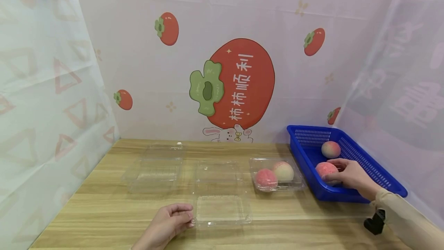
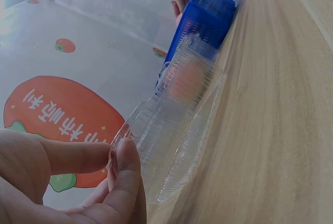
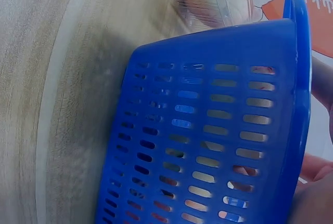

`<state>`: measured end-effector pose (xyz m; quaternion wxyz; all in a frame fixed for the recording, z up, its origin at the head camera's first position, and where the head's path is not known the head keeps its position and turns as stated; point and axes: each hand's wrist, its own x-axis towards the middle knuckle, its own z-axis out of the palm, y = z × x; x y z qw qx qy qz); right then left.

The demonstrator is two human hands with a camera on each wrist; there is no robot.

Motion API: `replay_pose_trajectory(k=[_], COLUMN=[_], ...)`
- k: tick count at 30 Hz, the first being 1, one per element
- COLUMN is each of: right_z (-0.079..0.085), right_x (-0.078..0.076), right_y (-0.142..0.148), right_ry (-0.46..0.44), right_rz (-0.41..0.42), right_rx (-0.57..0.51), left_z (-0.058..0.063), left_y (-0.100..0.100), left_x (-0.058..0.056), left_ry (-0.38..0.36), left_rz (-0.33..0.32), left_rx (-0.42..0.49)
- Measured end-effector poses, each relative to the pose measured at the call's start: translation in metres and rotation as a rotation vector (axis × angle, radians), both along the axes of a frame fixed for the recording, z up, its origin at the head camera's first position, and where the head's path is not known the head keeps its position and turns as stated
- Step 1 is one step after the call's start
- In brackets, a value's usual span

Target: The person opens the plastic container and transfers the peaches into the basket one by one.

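Observation:
My left hand (image 1: 168, 225) pinches the left edge of an open clear plastic clamshell box (image 1: 222, 208) between thumb and fingers. The left wrist view shows this pinch on the thin rim (image 2: 115, 154) close up. Over at the right, my right hand (image 1: 354, 176) reaches into a blue plastic basket (image 1: 322, 195) and grips a pink peach (image 1: 326, 169), fingers over its top and side. Behind it in the basket lies a paler peach (image 1: 331, 149). The basket wall (image 3: 208, 120) mostly hides the right hand's fingers in the right wrist view.
Between the open box and the basket sits another clear box (image 1: 298, 184) holding a pink peach (image 1: 266, 180) and a cream one (image 1: 283, 171). A further open clear box (image 1: 154, 173) stands at the back left. Printed cloth walls (image 1: 138, 57) border the wooden table (image 1: 100, 219).

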<state>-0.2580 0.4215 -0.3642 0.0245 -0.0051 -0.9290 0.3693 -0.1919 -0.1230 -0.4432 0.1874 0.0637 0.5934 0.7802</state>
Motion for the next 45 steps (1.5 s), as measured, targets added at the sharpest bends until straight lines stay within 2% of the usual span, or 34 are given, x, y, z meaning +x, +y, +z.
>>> replay_pose_trajectory(k=[8,18,21,26,30,33,41,45], right_z=[0.001,-0.003,-0.002,0.006,0.014,0.019,0.028,0.033], right_x=[-0.005,-0.011,-0.011,-0.003,0.006,0.012,0.033,0.048], right_y=[-0.001,-0.001,-0.001,-0.001,-0.004,-0.010,-0.048,-0.070], right_ry=[0.092,0.166,0.182,0.207,0.282,0.327,0.342,0.254], right_rz=[0.053,0.119,0.134,0.057,-0.032,-0.075,-0.078,-0.033], right_rx=[0.033,0.166,0.168,0.088,0.079,0.023,-0.154,-0.293], left_z=[0.000,-0.001,-0.002,-0.002,-0.001,-0.001,0.001,0.001], left_y=[0.000,0.001,0.001,0.001,0.001,0.001,0.000,0.001], left_x=[0.001,0.000,0.000,0.001,0.001,0.001,0.000,0.000], left_ry=[-0.011,-0.013,-0.012,-0.015,-0.016,-0.012,0.003,0.000], left_rz=[0.009,0.017,0.018,0.013,0.014,0.016,0.016,0.012], left_rx=[0.009,0.007,0.006,0.001,-0.002,-0.005,-0.007,-0.006])
